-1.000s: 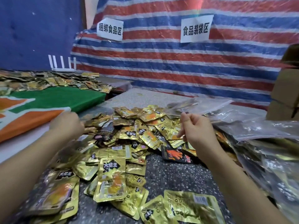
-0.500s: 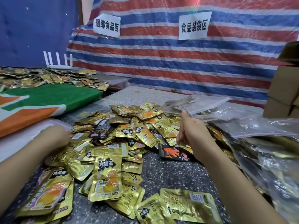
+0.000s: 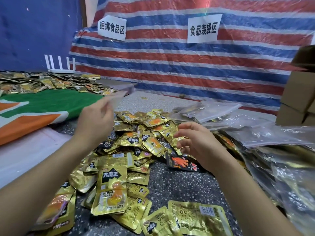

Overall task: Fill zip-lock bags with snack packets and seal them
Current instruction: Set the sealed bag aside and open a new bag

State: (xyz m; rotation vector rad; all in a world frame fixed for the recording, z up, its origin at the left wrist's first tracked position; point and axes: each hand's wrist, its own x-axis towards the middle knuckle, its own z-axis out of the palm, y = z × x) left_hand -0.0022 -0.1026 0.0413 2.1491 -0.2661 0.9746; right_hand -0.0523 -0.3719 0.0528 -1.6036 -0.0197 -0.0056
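Note:
A heap of gold snack packets [image 3: 136,138] covers the middle of the speckled table [image 3: 179,184]. My left hand [image 3: 95,120] is raised above the heap's left side and pinches an empty clear zip-lock bag [image 3: 121,94], which is blurred and sticks up to the right. My right hand [image 3: 196,140] hovers over the heap's right side with its fingers loosely curled and holds nothing. A black packet with an orange hand print [image 3: 180,161] lies just below my right hand.
Clear zip-lock bags, some filled, [image 3: 255,133] pile up at the right. Cardboard boxes [image 3: 300,99] stand at the far right. A green and orange cloth [image 3: 42,106] lies at the left, with more packets [image 3: 42,82] behind it. A striped tarp hangs at the back.
My left hand has risen from the table's left side and now holds a clear bag. My right hand has left the bag pile and dropped toward the heap.

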